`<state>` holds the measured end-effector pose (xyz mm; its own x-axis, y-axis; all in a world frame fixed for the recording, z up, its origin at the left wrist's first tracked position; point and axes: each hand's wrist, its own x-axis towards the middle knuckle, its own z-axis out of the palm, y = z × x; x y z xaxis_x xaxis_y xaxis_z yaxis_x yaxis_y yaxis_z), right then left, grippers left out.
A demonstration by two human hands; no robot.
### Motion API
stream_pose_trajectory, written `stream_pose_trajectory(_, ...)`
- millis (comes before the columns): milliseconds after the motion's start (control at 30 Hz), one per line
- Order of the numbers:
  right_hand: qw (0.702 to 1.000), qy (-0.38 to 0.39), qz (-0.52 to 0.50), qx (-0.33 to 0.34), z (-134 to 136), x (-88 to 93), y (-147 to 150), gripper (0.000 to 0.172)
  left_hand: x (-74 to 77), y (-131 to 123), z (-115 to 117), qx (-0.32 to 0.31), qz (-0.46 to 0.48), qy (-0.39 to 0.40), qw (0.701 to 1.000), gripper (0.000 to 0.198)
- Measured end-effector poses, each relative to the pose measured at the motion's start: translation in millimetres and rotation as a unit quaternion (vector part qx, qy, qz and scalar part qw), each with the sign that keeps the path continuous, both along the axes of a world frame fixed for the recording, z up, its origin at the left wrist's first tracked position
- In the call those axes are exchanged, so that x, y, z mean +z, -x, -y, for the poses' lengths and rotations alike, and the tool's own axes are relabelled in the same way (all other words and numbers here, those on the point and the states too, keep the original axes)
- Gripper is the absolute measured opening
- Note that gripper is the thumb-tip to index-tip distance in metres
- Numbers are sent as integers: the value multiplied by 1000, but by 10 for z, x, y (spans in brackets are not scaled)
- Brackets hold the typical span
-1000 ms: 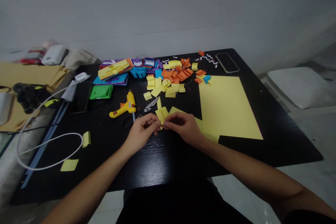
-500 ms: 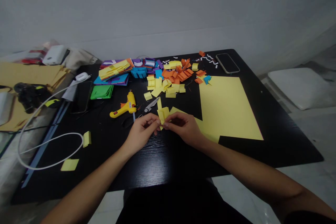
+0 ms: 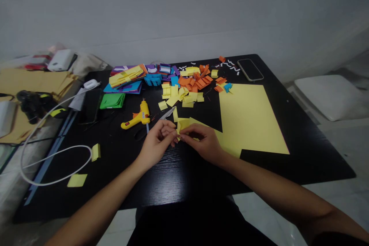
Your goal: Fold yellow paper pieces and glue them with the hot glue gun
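Note:
Between my fingertips, near the middle of the black table, is a small folded piece of yellow paper (image 3: 182,123). My left hand (image 3: 160,138) pinches its left edge, and my right hand (image 3: 201,141) pinches it from the right; the fingers partly cover it. Just behind it lies a narrow yellow paper strip (image 3: 175,114). Scissors (image 3: 167,114) rest beyond my left hand, their blades pointing away and their handles partly hidden. A yellow glue gun (image 3: 137,116) lies to the left of them. On the right, a large yellow paper sheet (image 3: 250,119) reaches under my right hand.
Folded yellow pieces (image 3: 173,94) and orange pieces (image 3: 196,81) are heaped at the back. Stacked coloured papers (image 3: 127,77) and a green bundle (image 3: 112,100) sit back left. One phone (image 3: 250,70) lies back right, another phone (image 3: 90,107) left. A white cable (image 3: 54,182) loops on the left.
The yellow paper between my fingers has turned and shifted slightly right, its folded face now spread wider. My left fingers have moved a little up over it. Everything else stays put.

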<state>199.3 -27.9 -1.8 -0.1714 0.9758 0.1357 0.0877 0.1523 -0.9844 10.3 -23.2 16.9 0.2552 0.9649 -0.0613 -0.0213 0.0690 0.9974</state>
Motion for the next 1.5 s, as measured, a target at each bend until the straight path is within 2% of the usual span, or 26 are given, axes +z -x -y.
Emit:
stream_pose_trajectory(100, 999, 40, -28, -8, 2, -15, 12, 21, -12, -16, 33, 3, -36, -55, 998, 22)
stream_pose_trajectory(267, 990, 89, -108, -14, 25, -32, 51, 56, -58, -5, 44, 9, -113, -101, 988, 18)
stream_pose_trajectory(367, 991, 88, -101, 13, 43, -37, 50, 70, -61, 8, 43, 16, -144, -120, 982, 15)
stream_pose_trajectory(433, 994, 77, -70, 39, 49, -29, 31, 72, -48, 18, 47, 21, -168, -144, 975, 12)
stream_pose_trajectory(567, 997, 40, -17, 65, 38, 4, -20, 60, -10, 49, 46, 25, -227, -215, 950, 9)
stream_pose_trajectory(700, 997, -2, -35, 61, 14, -4, -29, 31, 2, 77, 18, 12, -249, -293, 923, 9)
stream_pose_trajectory(800, 997, -45, -42, 56, 13, -31, -17, 21, -29, 90, 14, 10, -239, -304, 922, 9)
stream_pose_trajectory(967, 993, -105, 4, 58, 28, -24, -12, 23, -94, 100, 47, 20, -183, -231, 955, 12)
stream_pose_trajectory(1033, 991, -123, 25, 54, 30, -12, -11, 22, -100, 99, 54, 21, -174, -225, 958, 12)
stream_pose_trajectory(1200, 987, -155, 43, 23, 27, -17, -1, 14, -84, 83, 44, 8, -201, -269, 942, 6)
stream_pose_trajectory(1500, 979, -188, 71, -26, 41, -39, 1, 9, -23, 48, 68, -4, -221, -324, 920, 8)
